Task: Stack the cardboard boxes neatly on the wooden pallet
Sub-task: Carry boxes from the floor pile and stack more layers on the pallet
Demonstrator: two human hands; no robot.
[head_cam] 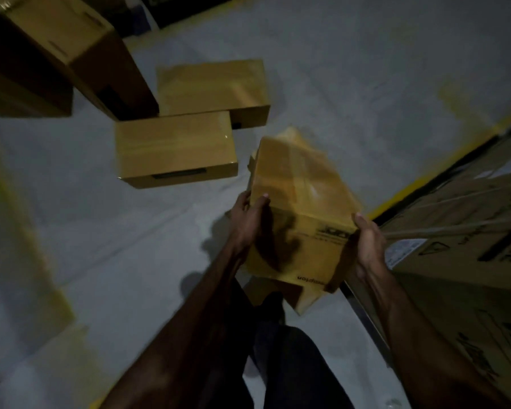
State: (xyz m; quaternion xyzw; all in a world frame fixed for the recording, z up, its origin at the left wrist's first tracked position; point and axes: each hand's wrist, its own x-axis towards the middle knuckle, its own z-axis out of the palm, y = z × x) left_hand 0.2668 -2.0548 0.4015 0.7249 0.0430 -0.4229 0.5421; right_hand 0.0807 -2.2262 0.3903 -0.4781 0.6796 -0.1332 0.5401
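Gripping a cardboard box (301,208) from both sides, the hands hold it tilted above the grey floor (351,69): the left hand (248,219) curls its fingers over the left edge, the right hand (369,243) clasps the right corner. Two more boxes lie flat on the floor beyond, the nearer box (174,149) touching the farther box (213,87). Printed cartons (469,231) stand at the right, behind a yellow floor line (425,184).

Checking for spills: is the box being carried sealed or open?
Sealed, apparently: the carried box shows glossy tape across closed top flaps, held between the left hand and right hand.
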